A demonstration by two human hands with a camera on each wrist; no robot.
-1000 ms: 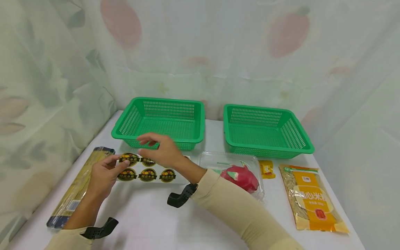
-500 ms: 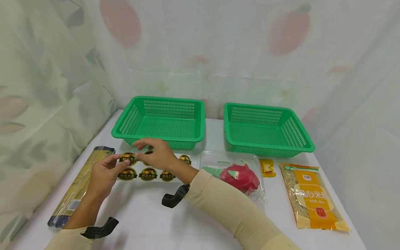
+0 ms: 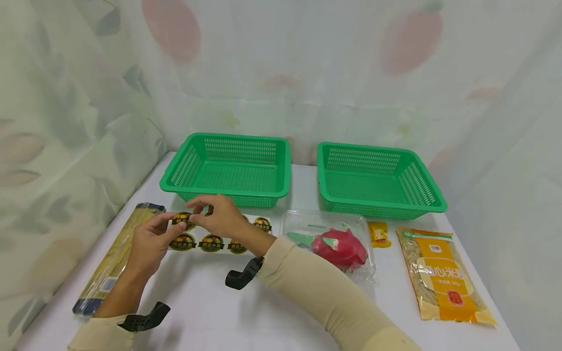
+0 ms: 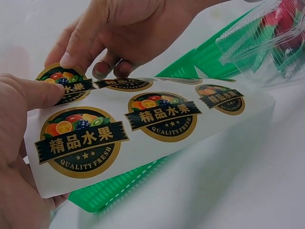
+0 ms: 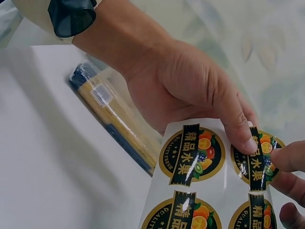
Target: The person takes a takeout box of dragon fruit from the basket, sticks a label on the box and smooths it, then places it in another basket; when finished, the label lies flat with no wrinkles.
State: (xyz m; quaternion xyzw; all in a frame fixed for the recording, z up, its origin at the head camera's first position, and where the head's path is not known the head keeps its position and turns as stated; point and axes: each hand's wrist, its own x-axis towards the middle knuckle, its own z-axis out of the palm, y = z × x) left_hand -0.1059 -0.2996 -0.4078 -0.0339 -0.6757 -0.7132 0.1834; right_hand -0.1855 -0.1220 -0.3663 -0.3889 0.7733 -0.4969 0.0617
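My left hand [image 3: 149, 241] holds the left end of a white sheet of round fruit stickers [image 4: 159, 149], its thumb lying on the front near the top corner sticker [image 4: 80, 87]. The stickers are black and gold with printed fruit. My right hand [image 3: 225, 219] reaches across from the right. In the left wrist view, its thumb and bent fingers pinch the outer edge of that corner sticker, close to my left thumb. The sheet is raised and tilted above the table, and my right hand hides part of its upper row in the head view.
Two green baskets [image 3: 239, 195] [image 3: 382, 207] stand at the back. A clear clamshell box [image 3: 303, 219] with a dragon fruit [image 3: 340, 247] is right of the sheet. Further right lie a small yellow packet [image 3: 379, 235] and a rice noodle bag [image 3: 448, 275]. A long packet [image 3: 118, 248] lies left.
My right hand has come down and left onto the corner sticker's edge, its fingers closing there. My left hand keeps its hold on the sheet. The head view has shifted slightly.
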